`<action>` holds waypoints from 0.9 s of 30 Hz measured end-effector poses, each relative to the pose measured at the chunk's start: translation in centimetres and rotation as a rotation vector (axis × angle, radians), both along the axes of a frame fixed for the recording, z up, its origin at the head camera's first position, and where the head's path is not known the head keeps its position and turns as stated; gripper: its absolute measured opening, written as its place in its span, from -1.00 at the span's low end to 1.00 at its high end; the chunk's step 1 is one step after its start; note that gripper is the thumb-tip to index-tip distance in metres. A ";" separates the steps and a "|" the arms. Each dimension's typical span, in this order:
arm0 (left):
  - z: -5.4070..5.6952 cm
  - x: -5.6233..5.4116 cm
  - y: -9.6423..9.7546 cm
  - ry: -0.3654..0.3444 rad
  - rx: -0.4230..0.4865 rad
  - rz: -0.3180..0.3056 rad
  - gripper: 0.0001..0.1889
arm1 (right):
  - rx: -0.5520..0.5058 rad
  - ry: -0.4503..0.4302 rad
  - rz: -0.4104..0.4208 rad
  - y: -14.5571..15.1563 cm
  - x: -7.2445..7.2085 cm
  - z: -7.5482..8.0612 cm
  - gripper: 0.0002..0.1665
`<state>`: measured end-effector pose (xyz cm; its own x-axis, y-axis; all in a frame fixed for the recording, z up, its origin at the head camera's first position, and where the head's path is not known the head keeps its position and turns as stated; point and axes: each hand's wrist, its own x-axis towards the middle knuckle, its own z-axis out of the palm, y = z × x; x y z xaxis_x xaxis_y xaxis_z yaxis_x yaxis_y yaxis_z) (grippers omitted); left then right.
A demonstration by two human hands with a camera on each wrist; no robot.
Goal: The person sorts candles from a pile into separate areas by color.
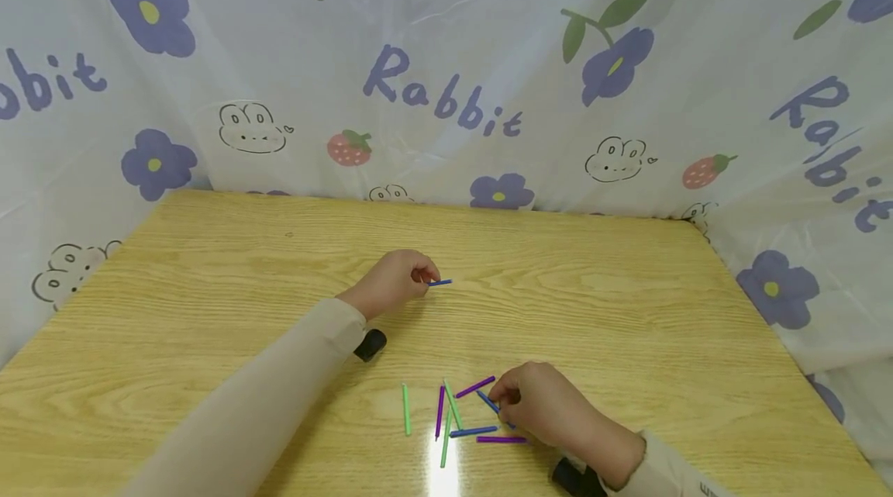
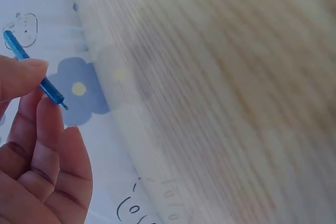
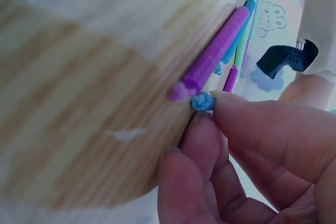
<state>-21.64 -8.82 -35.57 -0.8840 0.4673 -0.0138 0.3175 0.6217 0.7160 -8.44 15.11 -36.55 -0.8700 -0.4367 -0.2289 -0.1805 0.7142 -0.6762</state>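
My left hand [image 1: 395,281] pinches a thin blue candle [image 2: 50,88] between thumb and fingers, above the far middle of the table; a short wick shows at one end in the left wrist view. Near the front, my right hand [image 1: 547,402] pinches the end of another blue candle [image 1: 487,402], low among the loose ones. Part of that candle is hidden behind the fingers. A purple candle [image 3: 216,51] lies right beside these fingertips in the right wrist view. To their left lie a further blue candle [image 1: 474,432] and an upper purple candle [image 1: 476,387].
Several more candles are scattered on the wooden table [image 1: 593,280], among them a green candle [image 1: 407,409] set apart on the left and a purple candle [image 1: 439,412]. A patterned plastic sheet [image 1: 446,32] hangs behind the table and along its sides.
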 end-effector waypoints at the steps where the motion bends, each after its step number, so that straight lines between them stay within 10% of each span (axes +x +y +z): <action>1: 0.0 -0.2 0.1 -0.002 0.002 0.005 -0.82 | 0.000 0.000 0.001 0.0 0.0 0.0 -0.87; 27: -0.8 -4.4 1.7 0.034 -0.131 0.131 -0.79 | 0.006 0.013 -0.008 -0.1 -0.1 -0.1 -0.87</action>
